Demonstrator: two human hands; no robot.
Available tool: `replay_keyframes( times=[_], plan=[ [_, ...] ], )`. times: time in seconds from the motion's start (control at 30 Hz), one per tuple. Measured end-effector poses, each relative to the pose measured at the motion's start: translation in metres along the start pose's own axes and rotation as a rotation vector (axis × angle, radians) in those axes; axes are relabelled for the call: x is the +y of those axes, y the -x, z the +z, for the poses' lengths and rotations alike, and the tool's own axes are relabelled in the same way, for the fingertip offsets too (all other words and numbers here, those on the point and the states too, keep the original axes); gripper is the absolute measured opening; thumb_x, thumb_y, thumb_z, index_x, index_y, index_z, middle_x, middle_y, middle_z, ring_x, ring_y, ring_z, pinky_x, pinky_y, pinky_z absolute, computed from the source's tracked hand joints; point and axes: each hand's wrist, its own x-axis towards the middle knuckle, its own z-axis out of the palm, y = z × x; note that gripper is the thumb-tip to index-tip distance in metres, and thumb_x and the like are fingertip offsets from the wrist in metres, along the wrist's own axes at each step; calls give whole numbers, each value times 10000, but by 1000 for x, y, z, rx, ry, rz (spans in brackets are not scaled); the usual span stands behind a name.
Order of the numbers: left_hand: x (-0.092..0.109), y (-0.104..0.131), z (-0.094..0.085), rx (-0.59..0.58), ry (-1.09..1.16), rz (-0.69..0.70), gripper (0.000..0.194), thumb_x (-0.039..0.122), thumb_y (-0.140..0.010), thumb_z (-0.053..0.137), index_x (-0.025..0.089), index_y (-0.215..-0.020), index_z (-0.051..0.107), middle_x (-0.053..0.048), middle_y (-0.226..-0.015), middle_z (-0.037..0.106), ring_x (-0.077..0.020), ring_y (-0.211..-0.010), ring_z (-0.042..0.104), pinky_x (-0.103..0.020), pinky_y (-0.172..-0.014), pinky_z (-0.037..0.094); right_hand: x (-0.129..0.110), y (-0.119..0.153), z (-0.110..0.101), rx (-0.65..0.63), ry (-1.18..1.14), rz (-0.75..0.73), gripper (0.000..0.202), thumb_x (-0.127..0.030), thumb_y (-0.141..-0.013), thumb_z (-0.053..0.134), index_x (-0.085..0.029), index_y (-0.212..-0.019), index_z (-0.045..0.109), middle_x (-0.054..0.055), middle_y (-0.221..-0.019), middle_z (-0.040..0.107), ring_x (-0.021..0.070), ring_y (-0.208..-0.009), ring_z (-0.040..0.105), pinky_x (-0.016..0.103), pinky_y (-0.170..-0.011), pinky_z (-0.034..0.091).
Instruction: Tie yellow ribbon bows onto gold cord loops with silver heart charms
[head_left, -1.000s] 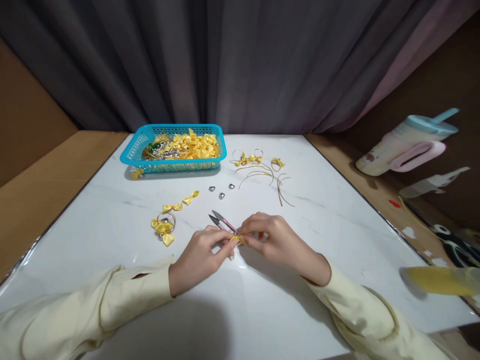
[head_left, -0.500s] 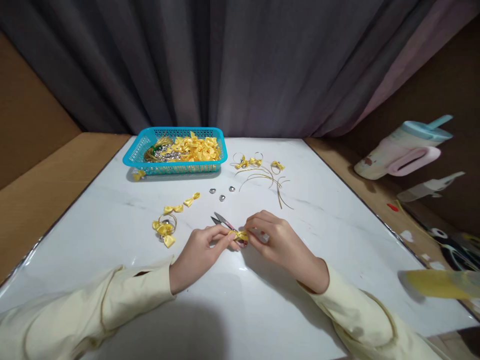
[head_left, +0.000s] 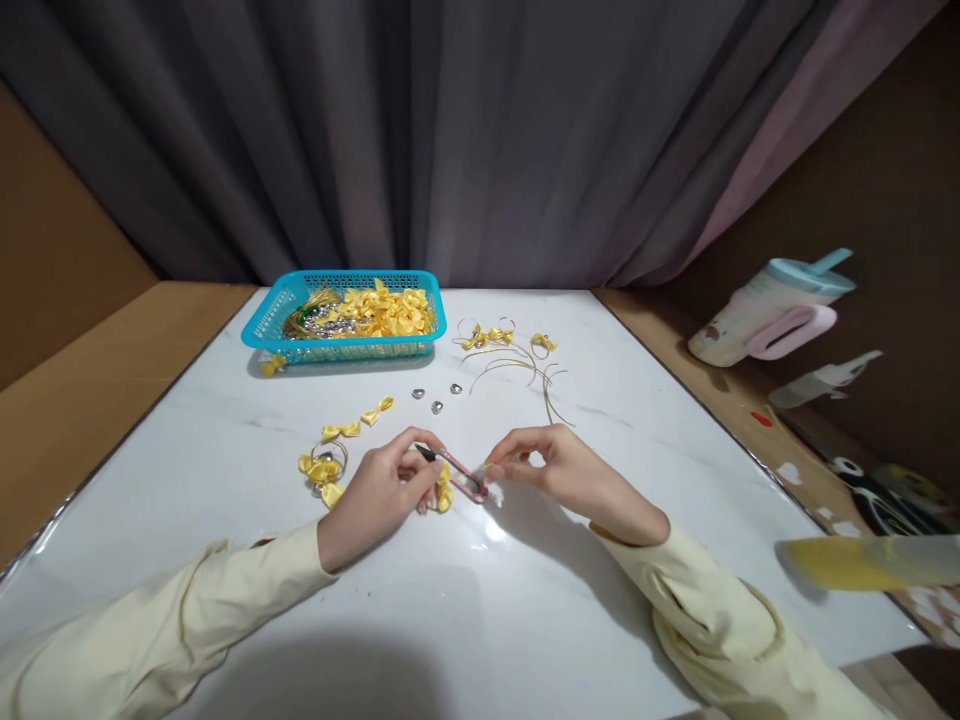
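My left hand (head_left: pixel 386 490) is closed on a yellow bow (head_left: pixel 444 490) that hangs at its fingertips. My right hand (head_left: pixel 555 465) pinches, a short way to the right of the bow; what lies between its fingertips is too small to make out. Between the hands are small scissors (head_left: pixel 472 488) with pink handles, their blades partly hidden by my left fingers. Left of my left hand, yellow bows and a wire ring (head_left: pixel 319 468) sit together, with two more bows (head_left: pixel 341 431) behind them. Three silver heart-shaped pieces (head_left: pixel 437 407) lie beyond the scissors.
A blue basket (head_left: pixel 344 349) of yellow bows, silver pieces and wires stands at the back left. Behind my right hand are loose gold wires (head_left: pixel 550 390) and ringed bows (head_left: pixel 500 336). At the right are a cup (head_left: pixel 772 305), a white bottle (head_left: pixel 825 382) and a yellow tube (head_left: pixel 862 563).
My hands have drawn apart; the bow, between both hands before, now hangs from my left fingers. My right hand has let go of it. The view has shifted slightly.
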Motion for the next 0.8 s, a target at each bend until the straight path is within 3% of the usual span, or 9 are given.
replay_keyframes(
  times=[0.17, 0.23, 0.3, 0.4, 0.47, 0.53, 0.63, 0.8],
  plan=[
    [7, 2, -10, 104, -640, 295, 232, 387, -808, 546, 195, -904, 634, -74, -881, 635, -278, -909, 526, -436, -813, 367, 4, 0, 7, -69, -23, -88, 134, -206, -806, 577, -131, -770, 682, 48, -713, 704, 152, -697, 630, 275, -714, 451],
    [11, 3, -11, 82, -681, 414, 301, 404, -798, 564, 183, -997, 611, -109, -1043, 593, -305, -1037, 467, -466, -882, 332, 5, 1, 9, -33, 73, -168, 106, -175, -811, 575, -149, -835, 675, 29, -717, 709, 151, -713, 635, 277, -736, 440],
    [15, 3, -8, -64, -553, 456, 351, 383, -804, 571, 168, -1081, 556, -119, -1146, 554, -280, -1089, 453, -423, -912, 344, 4, 3, 10, 12, 190, -267, 106, -132, -801, 580, -166, -883, 639, 8, -735, 712, 151, -736, 636, 292, -774, 415],
    [20, 1, 1, -336, -268, 325, 270, 332, -850, 523, 174, -1069, 531, -70, -998, 630, -201, -935, 560, -313, -801, 423, 1, 8, 7, 41, 344, -380, 166, -37, -768, 559, -168, -870, 548, -4, -770, 708, 143, -738, 617, 304, -797, 386],
    [19, -1, 7, -418, -116, 195, 191, 300, -878, 467, 167, -987, 552, -13, -759, 633, -150, -713, 590, -261, -669, 439, -1, 9, 3, 23, 423, -411, 210, 6, -756, 525, -171, -865, 498, -3, -763, 700, 144, -729, 602, 298, -771, 387],
    [15, -2, 11, -425, -11, 102, 196, 299, -886, 432, 153, -901, 562, 31, -599, 553, -113, -541, 540, -230, -560, 417, -2, 8, 0, -7, 475, -422, 229, 21, -752, 515, -174, -866, 478, 0, -749, 694, 150, -730, 596, 293, -752, 391],
    [6, -1, 12, -399, 122, -1, 245, 357, -875, 444, 142, -820, 547, 58, -529, 477, -81, -431, 449, -204, -459, 359, -1, 0, 0, -46, 500, -435, 235, 20, -755, 547, -174, -874, 489, -9, -747, 689, 150, -770, 597, 284, -770, 395],
    [-10, 1, 3, -397, 391, -97, 296, 420, -858, 494, 130, -819, 539, 74, -468, 458, -49, -358, 364, -190, -409, 280, 3, -14, 9, 84, 640, -359, 111, -88, -826, 554, -145, -921, 540, 59, -829, 642, 170, -785, 564, 279, -719, 409]
  ],
)
